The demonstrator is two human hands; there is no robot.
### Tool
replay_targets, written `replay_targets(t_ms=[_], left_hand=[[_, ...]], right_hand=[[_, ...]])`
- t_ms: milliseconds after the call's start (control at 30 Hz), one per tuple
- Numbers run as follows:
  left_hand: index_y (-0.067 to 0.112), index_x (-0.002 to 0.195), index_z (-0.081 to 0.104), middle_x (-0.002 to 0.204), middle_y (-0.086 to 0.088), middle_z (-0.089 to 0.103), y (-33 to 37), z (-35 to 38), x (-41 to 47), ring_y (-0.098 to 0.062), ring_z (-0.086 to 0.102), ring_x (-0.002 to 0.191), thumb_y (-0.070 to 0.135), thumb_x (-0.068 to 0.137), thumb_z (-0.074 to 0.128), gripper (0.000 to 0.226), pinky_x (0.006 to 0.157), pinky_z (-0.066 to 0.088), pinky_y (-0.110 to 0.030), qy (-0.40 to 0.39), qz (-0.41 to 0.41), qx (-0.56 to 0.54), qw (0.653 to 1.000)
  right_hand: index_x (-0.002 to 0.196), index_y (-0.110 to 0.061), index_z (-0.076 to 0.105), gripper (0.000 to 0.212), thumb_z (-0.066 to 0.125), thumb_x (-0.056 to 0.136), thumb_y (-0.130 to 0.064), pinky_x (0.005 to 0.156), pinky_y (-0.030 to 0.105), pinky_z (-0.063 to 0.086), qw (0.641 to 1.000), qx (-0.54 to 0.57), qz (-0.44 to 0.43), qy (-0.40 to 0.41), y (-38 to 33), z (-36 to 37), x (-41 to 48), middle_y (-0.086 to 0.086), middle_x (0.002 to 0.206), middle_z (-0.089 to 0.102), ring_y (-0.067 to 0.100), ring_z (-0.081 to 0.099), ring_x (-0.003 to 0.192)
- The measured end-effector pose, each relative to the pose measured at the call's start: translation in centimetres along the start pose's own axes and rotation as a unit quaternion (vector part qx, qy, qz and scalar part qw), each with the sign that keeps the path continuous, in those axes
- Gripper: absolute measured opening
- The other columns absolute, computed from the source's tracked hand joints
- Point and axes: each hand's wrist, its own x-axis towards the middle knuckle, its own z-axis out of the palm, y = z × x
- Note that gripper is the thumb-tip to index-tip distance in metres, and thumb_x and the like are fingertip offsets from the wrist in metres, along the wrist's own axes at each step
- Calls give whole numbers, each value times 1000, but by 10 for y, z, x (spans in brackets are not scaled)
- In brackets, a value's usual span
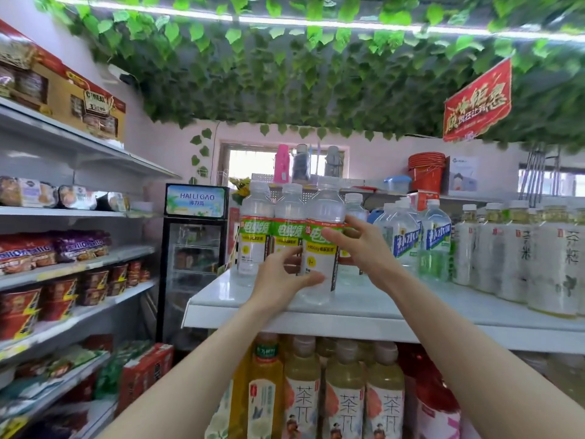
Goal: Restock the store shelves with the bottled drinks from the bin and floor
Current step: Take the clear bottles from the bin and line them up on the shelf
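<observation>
The bottle (318, 259) stands upright at the shelf (411, 301) front, cap up
Clear, green label; my left hand (281, 280) grips it, my right hand (364, 248) rests on it with fingers spread

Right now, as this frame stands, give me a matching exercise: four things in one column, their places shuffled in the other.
Things:
1. front green-label bottle
2. blue-label bottles
3. red buckets
4. yellow tea bottles

Places:
A. lower shelf, under the white top shelf
B. between the left hand and the right hand
C. on the high ledge at the back
D. top shelf, right of the hands

Pairs: 1-B, 2-D, 3-C, 4-A.
</observation>
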Motion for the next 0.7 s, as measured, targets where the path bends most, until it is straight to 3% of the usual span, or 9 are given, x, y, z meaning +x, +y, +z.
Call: replay_targets(t_ms=[167, 333, 500, 700], left_hand=[[20, 116, 65, 102, 5, 72, -7, -2, 6, -10, 68, 95, 17, 68, 84, 52, 92, 53, -37, -29, -6, 0, 1000], [20, 115, 66, 100, 6, 72, -6, -3, 9, -9, 68, 92, 18, 68, 84, 50, 91, 54, -36, -38, -17, 17, 999], [19, 116, 65, 94, 7, 69, -3, 13, 12, -5, 62, 85, 25, 69, 83, 51, 72, 46, -11, -2, -15, 75, 997], [17, 109, 69, 92, 4, 69, -2, 32, 25, -11, 63, 85, 28, 69, 83, 44, 68, 45, -15, 24, -28, 119, 992]], right_hand=[[97, -23, 63, 11, 68, 87, -21, 76, 37, 58, 999, -23, 29, -2, 4, -2, 9, 1, 96, 72, 16, 69, 88], [98, -28, 60, 12, 66, 89, -22, 74, 33, 57, 998, -39, 39, -26, 4, -5, 10, 2, 100, 69, 15, 67, 92], [92, -34, 56, 17, 64, 91, -19, 68, 32, 54, 997, -23, 63, -29, 7, -15, 12, 3, 100, 67, 17, 65, 92], [97, -37, 58, 20, 67, 89, -20, 71, 37, 56, 996, -30, 79, 12, 21, -23, 23, 1, 95, 67, 18, 66, 89]])
